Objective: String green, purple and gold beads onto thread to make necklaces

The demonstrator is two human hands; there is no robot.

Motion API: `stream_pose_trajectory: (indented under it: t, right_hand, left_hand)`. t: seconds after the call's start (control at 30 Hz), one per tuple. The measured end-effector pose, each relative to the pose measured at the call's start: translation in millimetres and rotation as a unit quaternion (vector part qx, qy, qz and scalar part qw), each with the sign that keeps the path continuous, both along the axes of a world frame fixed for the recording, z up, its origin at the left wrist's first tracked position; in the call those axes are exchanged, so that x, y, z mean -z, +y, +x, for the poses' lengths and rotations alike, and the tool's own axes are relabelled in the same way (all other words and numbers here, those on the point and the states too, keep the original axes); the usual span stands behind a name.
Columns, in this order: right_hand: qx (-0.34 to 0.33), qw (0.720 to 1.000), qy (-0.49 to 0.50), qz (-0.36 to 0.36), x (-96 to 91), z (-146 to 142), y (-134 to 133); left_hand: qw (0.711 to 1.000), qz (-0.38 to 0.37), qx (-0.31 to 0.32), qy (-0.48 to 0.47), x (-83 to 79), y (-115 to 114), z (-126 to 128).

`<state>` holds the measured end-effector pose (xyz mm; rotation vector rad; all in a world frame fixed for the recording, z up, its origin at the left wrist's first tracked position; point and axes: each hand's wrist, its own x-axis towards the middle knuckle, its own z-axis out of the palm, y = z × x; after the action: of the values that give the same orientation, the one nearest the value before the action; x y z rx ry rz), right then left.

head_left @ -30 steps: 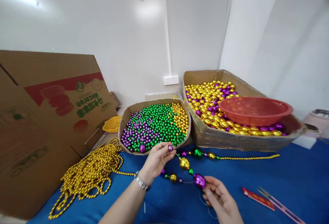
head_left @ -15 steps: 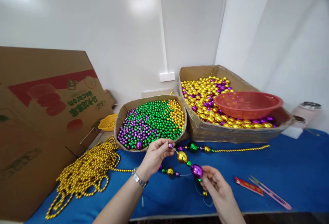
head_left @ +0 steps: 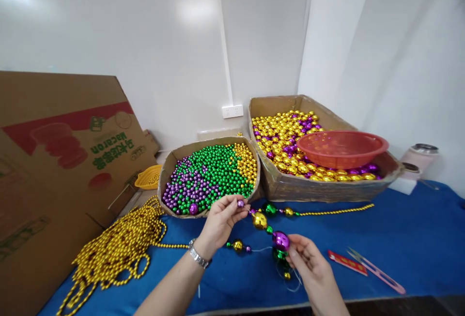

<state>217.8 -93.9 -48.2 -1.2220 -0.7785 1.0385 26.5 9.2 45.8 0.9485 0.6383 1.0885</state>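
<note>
My left hand, with a metal watch on the wrist, pinches a small purple bead at the upper end of a beaded string. A large gold bead and a small green bead follow along the string. Lower down, my right hand has its thumb and fingers closed on a large purple bead. Below it hang a large green bead and a small gold bead, with loose clear thread around them. Behind the hands, a strand with a green bead lies on the blue cloth.
A carton of small beads and a larger carton of big beads, topped by a red basket, stand behind. Gold bead chains pile up at left. Pink-handled thread snips and a red packet lie at right.
The view has shifted slightly, so the surroundings appear further left. My right hand has moved a little rightward with the large purple bead, and more of the green bead below it shows.
</note>
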Motion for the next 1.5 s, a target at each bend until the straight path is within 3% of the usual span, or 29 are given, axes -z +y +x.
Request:
stream_pose_trajectory:
  t: [0.17,0.3,0.5,0.6,0.67,0.73,0.93,1.0,1.07,1.13,1.2,1.3,1.37,1.43,1.5]
  right_hand:
    - [0.002,0.999,-0.046,0.028,-9.1,4.5,2.9]
    - [-0.013,0.995,-0.064,0.072,-39.3,7.8,12.0]
    - [-0.022,0.986,-0.108,0.127,-93.1,16.2,28.5]
    - [-0.014,0.983,-0.121,0.138,-102.4,27.5,28.9]
    - [0.0,0.984,-0.116,0.132,-93.6,36.9,25.7]
    - [0.013,0.989,-0.104,0.103,-73.0,45.0,20.3]
    - [0.009,0.993,-0.117,-0.013,8.8,52.3,-0.8]
    - [0.018,0.989,-0.141,-0.028,23.5,57.2,-5.7]
    - [0.04,0.984,-0.172,-0.033,25.9,65.8,-8.6]
    - [0.061,0.978,-0.198,-0.03,16.4,73.8,-9.7]
    - [0.053,0.974,-0.218,-0.02,-1.2,76.2,-9.0]
    - [-0.009,0.966,-0.26,0.006,-29.0,67.4,-5.7]
    - [-0.036,0.958,-0.282,0.021,-40.5,58.9,-3.7]
    - [-0.032,0.955,-0.293,0.027,-45.5,54.3,-2.6]
    - [-0.013,0.953,-0.301,0.028,-47.6,55.4,-2.2]
  left_hand:
    - [0.996,0.065,0.003,0.061,-6.5,-1.6,3.9]
    - [0.989,0.122,-0.031,0.078,-24.0,-2.0,12.1]
    - [0.979,0.19,-0.065,0.024,-64.7,-2.7,23.1]
    - [0.972,0.221,-0.075,0.009,-75.9,-7.2,28.2]
    - [0.97,0.232,-0.059,0.038,-73.7,-10.6,34.4]
    - [0.966,0.241,-0.031,0.089,-61.7,-13.0,44.7]
    - [0.953,0.245,0.06,0.167,16.5,-15.2,90.6]
    - [0.941,0.264,0.076,0.198,36.1,-16.3,101.5]
    - [0.923,0.299,0.077,0.228,40.8,-17.5,107.1]
    - [0.905,0.342,0.071,0.243,29.4,-18.3,108.3]
    - [0.893,0.376,0.067,0.24,6.4,-18.5,107.6]
    - [0.892,0.393,0.065,0.214,-32.4,-17.3,106.9]
    - [0.901,0.386,0.049,0.192,-49.9,-15.4,107.0]
    - [0.916,0.362,0.032,0.17,-55.4,-13.2,107.1]
    - [0.94,0.314,0.014,0.132,-48.0,-12.0,107.3]
